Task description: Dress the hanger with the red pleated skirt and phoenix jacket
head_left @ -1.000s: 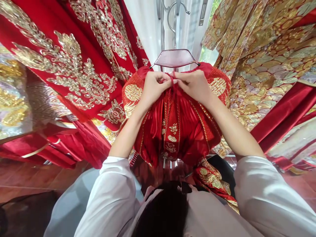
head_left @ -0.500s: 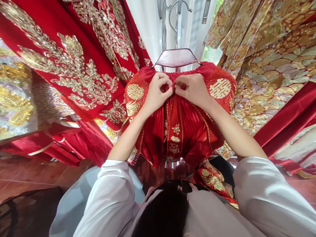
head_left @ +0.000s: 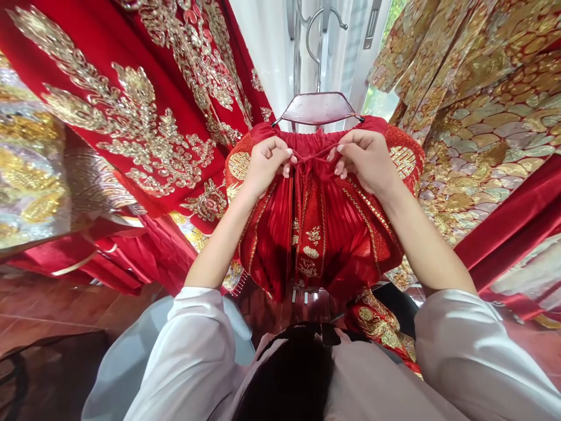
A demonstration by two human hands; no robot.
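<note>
A red skirt (head_left: pixel 311 234) with gold embroidery and a gathered waistband hangs in front of me from a clothes hanger (head_left: pixel 318 108) with a metal hook. At the middle of its waistband, a thin red drawstring (head_left: pixel 313 156) crosses over itself in a loose tie. My left hand (head_left: pixel 267 161) pinches one side of the drawstring between thumb and fingers. On the other side, my right hand (head_left: pixel 366 158) grips the string in the same way. Between my hands the string is stretched out sideways.
Red garments with gold beadwork (head_left: pixel 149 111) hang at the left. A gold scale-patterned garment (head_left: pixel 477 117) hangs at the right. A folded red and gold cloth (head_left: pixel 379 321) lies low near my right arm. Beside my left sleeve is a pale grey chair (head_left: pixel 131 345).
My hands have moved apart from the centre of the waistband, drawing the drawstring out to both sides. The crossed string now shows between them.
</note>
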